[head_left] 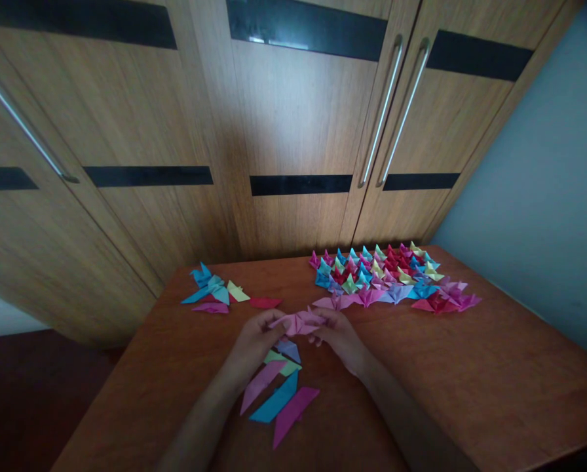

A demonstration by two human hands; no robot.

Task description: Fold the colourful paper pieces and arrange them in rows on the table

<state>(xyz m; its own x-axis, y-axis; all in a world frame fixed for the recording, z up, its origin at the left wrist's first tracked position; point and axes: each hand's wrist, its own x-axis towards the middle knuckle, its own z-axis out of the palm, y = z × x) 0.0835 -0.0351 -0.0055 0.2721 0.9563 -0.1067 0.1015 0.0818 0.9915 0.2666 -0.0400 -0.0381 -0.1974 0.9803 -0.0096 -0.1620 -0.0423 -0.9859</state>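
Note:
Both of my hands meet over the middle of the brown table [470,373] and pinch one pink folded paper piece [297,322] between them. My left hand [255,341] grips its left end, fingers curled. The right end is held by my right hand [339,333]. Just below the hands lie several flat folded strips [278,393] in pink, blue, green and magenta. To the far right spreads a large cluster of finished folded paper shapes [382,276] in many colours.
A small group of blue, green and pink paper pieces [213,290] lies at the table's far left, with a red piece [265,302] beside it. Wooden wardrobe doors with metal handles [382,111] stand behind the table. A grey wall [544,210] is on the right.

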